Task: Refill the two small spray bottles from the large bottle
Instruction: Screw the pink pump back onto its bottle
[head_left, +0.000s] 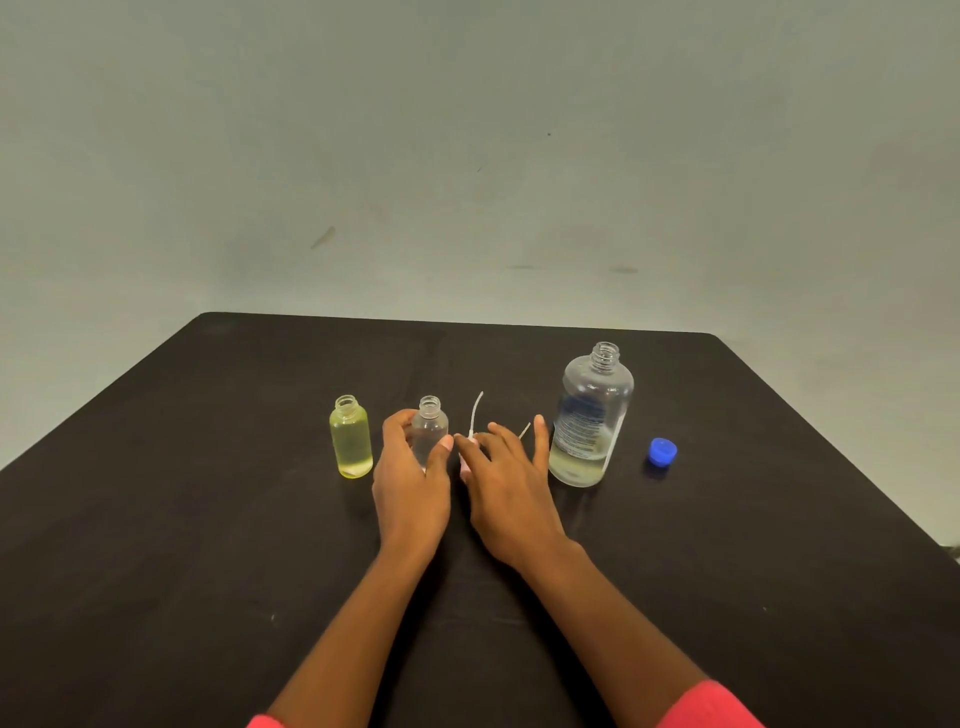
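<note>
Before a plain grey-green wall, we see a dark matte table with three uncapped clear plastic bottles: a small yellow-tinted one, a small colourless one and a tall round-shouldered large bottle, nearly empty. One ridged blue cap lies right. Our left hand grasps the colourless bottle; our right hand rests fingers spread over white spray tops with thin tubes.

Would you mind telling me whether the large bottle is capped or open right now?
Open. The large bottle stands upright with bare neck threads, and its blue cap lies on the table to its right.
</note>
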